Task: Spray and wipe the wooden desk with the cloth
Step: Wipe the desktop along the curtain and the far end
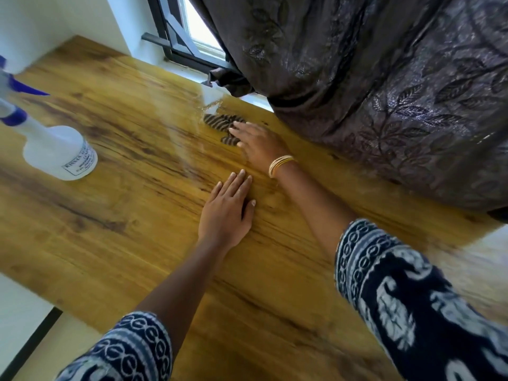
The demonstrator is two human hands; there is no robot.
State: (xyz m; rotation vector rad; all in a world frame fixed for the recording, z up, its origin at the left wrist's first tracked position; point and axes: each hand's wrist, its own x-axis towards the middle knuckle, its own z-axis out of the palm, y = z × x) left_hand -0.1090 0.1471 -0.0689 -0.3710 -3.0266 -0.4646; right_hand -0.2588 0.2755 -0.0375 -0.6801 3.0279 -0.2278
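**Wiping the far edge by the curtain**

I am on the wiping part now. My right hand [257, 143] is pressing flat on the striped cloth [220, 122], fingers laid out straight, far across the wooden desk [137, 243] near the window. Most of the cloth is under my hand, so I only see a bit of it poking out. My left hand [226, 213] lies flat on the bare wood, fingers close together, just beside my right wrist. It holds nothing.

The spray bottle [55, 152] stands well apart, over on the left side. I think the spraying here is done, because the wood near the cloth looks shiny and wet.

To wipe well, I should keep my palm flat so the cloth does not bunch up. I should push in long lines along the wood. The dark curtain [384, 92] hangs onto the desk close by, so I must not drag it along.
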